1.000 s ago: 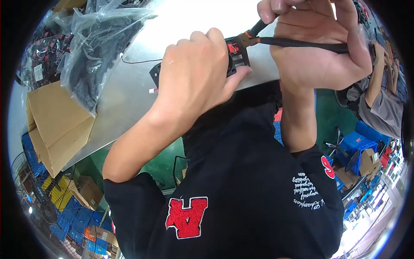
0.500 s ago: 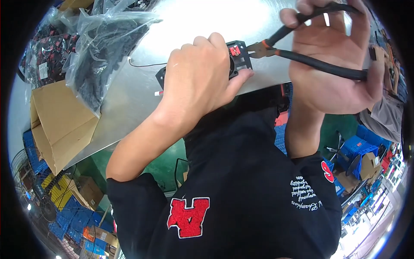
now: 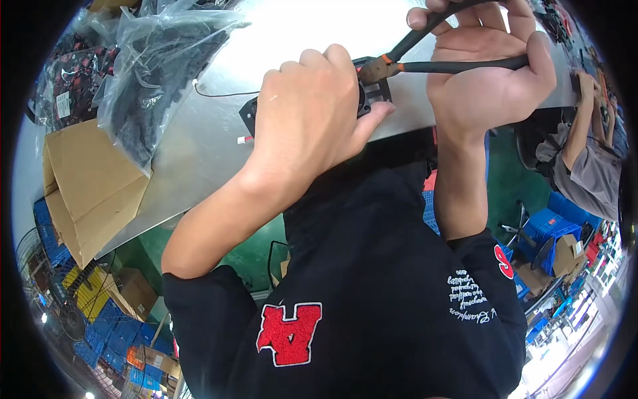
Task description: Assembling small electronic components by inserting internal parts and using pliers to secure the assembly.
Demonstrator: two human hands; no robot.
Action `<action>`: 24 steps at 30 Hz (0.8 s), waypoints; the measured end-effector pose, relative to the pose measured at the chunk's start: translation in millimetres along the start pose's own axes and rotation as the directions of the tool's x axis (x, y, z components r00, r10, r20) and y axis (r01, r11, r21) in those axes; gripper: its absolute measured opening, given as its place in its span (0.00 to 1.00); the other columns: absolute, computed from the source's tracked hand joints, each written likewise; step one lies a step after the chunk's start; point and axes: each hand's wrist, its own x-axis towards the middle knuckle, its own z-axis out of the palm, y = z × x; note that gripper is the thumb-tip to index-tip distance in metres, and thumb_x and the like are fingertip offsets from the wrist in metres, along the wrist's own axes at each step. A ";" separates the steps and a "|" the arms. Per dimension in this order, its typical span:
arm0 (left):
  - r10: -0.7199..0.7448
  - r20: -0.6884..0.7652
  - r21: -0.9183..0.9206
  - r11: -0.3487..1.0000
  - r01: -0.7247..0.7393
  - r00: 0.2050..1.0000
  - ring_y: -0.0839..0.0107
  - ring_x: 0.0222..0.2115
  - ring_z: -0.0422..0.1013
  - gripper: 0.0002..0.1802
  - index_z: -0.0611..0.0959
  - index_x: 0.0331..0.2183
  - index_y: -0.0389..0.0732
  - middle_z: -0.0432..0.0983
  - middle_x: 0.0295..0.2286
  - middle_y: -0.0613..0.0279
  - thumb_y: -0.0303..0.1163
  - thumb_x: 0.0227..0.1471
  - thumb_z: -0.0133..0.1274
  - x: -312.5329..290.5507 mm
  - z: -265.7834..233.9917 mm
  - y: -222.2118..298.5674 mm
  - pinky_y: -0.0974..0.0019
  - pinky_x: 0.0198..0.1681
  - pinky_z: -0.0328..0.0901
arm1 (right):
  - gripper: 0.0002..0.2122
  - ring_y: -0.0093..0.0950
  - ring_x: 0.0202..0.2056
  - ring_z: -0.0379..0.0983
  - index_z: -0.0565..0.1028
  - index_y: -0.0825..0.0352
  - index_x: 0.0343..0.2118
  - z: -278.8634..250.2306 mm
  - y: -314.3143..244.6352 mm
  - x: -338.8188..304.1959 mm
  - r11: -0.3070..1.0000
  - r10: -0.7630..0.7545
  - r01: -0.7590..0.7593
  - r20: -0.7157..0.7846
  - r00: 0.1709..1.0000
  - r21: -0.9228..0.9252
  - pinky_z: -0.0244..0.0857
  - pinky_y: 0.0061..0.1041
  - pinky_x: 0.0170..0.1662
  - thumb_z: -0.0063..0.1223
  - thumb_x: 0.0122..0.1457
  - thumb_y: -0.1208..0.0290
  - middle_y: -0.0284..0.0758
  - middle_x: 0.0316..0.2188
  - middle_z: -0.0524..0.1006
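Note:
My left hand (image 3: 302,110) wraps over a black plastic housing (image 3: 247,116), pressing it against the metal table; most of the housing is hidden under the palm. A thin dark wire (image 3: 226,95) and a small red-and-white connector (image 3: 245,140) stick out at its left side. In my right hand (image 3: 488,80) are pliers with black handles (image 3: 458,66), the handles spread apart between thumb and fingers. The jaws of the pliers (image 3: 377,70) lie over the housing's right end, beside my left fingers, and cover the red part there.
At the left of the metal table (image 3: 179,159) lie clear plastic bags (image 3: 153,73) of dark parts and an opened cardboard box (image 3: 96,179). Another person (image 3: 588,159) sits at the far right. Blue crates (image 3: 555,223) stand on the green floor, and a fan (image 3: 66,312) is at lower left.
My right hand has moved left and slightly up, bringing the pliers' jaws onto the housing's right end. The handles have come a bit closer together. My left hand stays almost still.

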 end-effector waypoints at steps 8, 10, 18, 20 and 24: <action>0.011 0.014 -0.045 0.999 -0.010 1.000 0.52 0.21 0.75 0.35 0.72 0.28 0.33 0.73 0.21 0.48 0.61 0.52 0.56 5.5 -2.4 0.6 0.56 0.23 0.70 | 0.36 0.33 0.40 0.69 0.63 0.73 0.59 35.6 -2.7 -1.4 0.522 -0.285 0.060 -0.107 0.952 -0.851 0.68 0.34 0.39 0.31 0.63 0.42 0.42 0.40 0.74; -0.007 0.014 -0.039 0.999 0.008 1.000 0.52 0.21 0.75 0.35 0.72 0.28 0.33 0.73 0.21 0.48 0.61 0.52 0.56 1.5 -0.9 -3.5 0.56 0.23 0.70 | 0.35 0.33 0.40 0.70 0.64 0.73 0.59 31.8 8.9 -2.4 0.242 -0.345 -0.027 -0.112 0.932 -0.970 0.68 0.34 0.39 0.30 0.63 0.42 0.41 0.40 0.75; -0.009 0.013 -0.033 0.999 0.010 1.000 0.52 0.21 0.75 0.35 0.72 0.28 0.33 0.73 0.22 0.49 0.62 0.52 0.56 0.9 0.6 -2.3 0.56 0.23 0.69 | 0.31 0.32 0.36 0.71 0.68 0.69 0.53 13.3 -7.9 -3.3 0.140 -0.316 0.047 0.000 0.949 -0.989 0.68 0.34 0.37 0.28 0.65 0.43 0.39 0.36 0.75; -0.014 0.011 -0.027 1.000 0.014 1.000 0.52 0.21 0.75 0.35 0.72 0.28 0.33 0.73 0.21 0.49 0.62 0.52 0.56 -1.0 1.9 -3.1 0.56 0.23 0.69 | 0.29 0.32 0.36 0.71 0.69 0.68 0.51 8.2 -13.5 -4.4 0.254 -0.272 0.075 0.003 0.962 -0.964 0.69 0.34 0.36 0.28 0.66 0.44 0.39 0.35 0.75; -0.007 -0.039 0.018 1.000 0.008 0.999 0.56 0.21 0.75 0.35 0.72 0.28 0.34 0.72 0.21 0.52 0.63 0.51 0.56 -1.6 5.2 -0.4 0.59 0.23 0.69 | 0.26 0.31 0.33 0.71 0.69 0.68 0.48 23.9 3.9 -4.4 0.087 -0.350 0.053 0.019 0.937 -0.995 0.69 0.32 0.34 0.27 0.67 0.48 0.38 0.33 0.74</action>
